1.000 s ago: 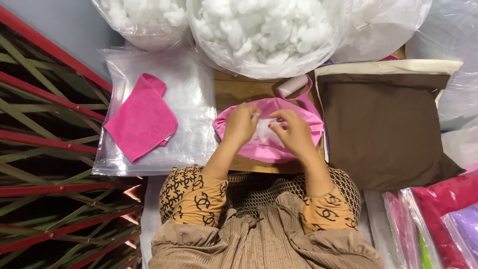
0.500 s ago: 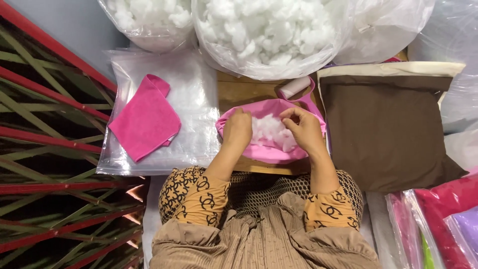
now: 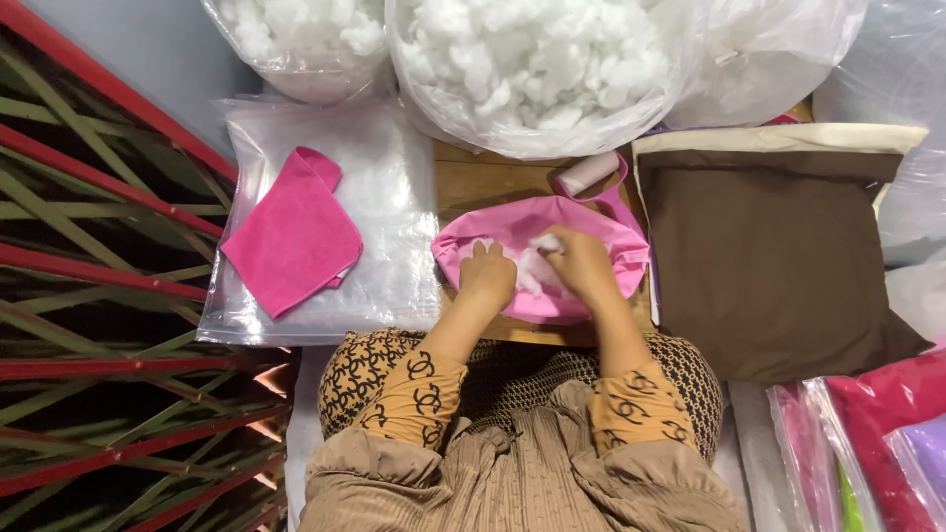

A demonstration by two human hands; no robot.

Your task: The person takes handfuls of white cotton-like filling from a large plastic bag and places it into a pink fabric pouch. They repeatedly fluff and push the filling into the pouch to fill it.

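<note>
White stuffing (image 3: 527, 268) between both hands' grip.

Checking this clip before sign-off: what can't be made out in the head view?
- Left hand: fingertips curl out of sight into the pink cover, so its grip is unclear.
- Right hand: fingers buried in white stuffing; how much is inside is hidden.
- Big stuffing bag: top cut off by the frame edge.
- Coloured bags: cut off at the right edge, contents unclear.

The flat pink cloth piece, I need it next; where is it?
In the head view, the pink cloth piece lies on clear plastic bags, beyond the left hand.
</note>
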